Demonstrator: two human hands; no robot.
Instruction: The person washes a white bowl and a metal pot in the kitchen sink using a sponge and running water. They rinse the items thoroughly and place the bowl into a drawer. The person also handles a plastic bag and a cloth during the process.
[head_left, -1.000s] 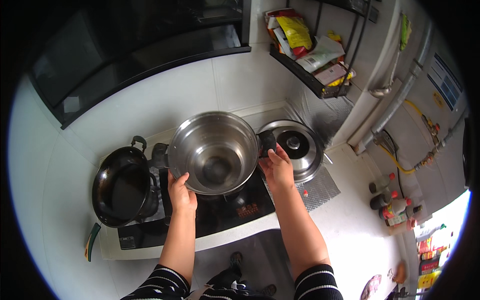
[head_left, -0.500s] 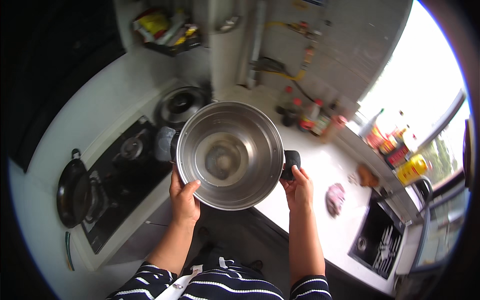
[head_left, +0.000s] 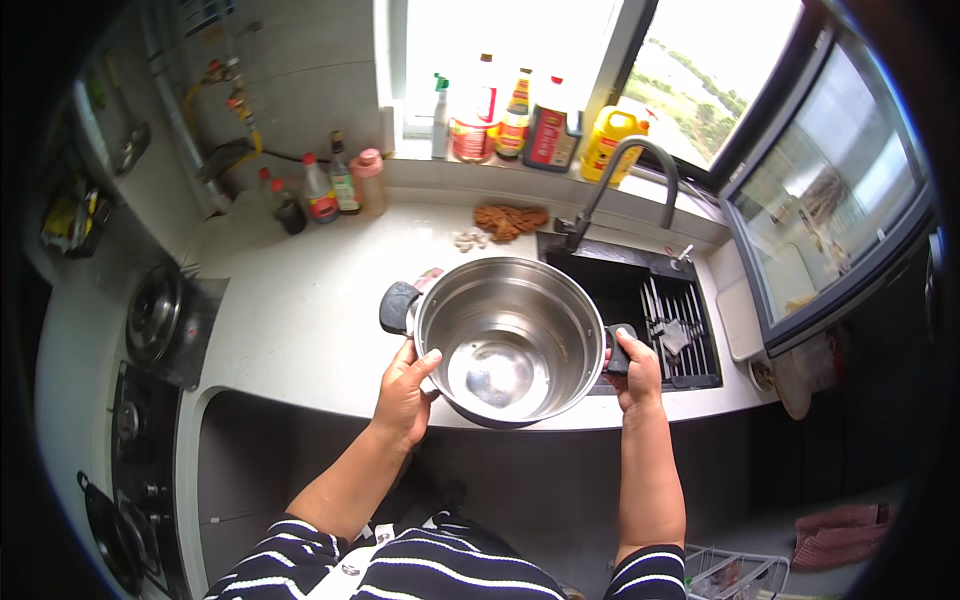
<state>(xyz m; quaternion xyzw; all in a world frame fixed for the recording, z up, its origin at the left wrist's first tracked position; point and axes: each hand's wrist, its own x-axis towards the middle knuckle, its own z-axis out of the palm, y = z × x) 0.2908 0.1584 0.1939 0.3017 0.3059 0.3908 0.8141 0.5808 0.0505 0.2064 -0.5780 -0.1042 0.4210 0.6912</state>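
Observation:
I hold a large stainless-steel pot (head_left: 520, 295) in front of me, tilted so that its inside shows. My left hand (head_left: 403, 395) is closed on its left side below the black left handle (head_left: 398, 307), thumb over the rim. My right hand (head_left: 640, 378) is wrapped round the black right handle (head_left: 620, 352). A shiny patch lies on the pot's bottom; whether it is water I cannot make out. Behind the pot's right side is a black sink (head_left: 600, 276) with a rack (head_left: 685, 330) over part of it. A curved grey faucet (head_left: 645, 145) rises behind it.
A brown cloth (head_left: 511, 221) and small pale pieces (head_left: 470, 238) lie on the white counter (head_left: 310, 300). Sauce bottles (head_left: 320, 190) stand at the back left. More bottles and a yellow jug (head_left: 608, 145) line the windowsill. An open window pane (head_left: 835, 190) juts in at right; a stove (head_left: 130, 425) is left.
My view and body have turned right, from the stove side to the sink. The pot has come along in both hands and is now partly over the counter edge by the sink.

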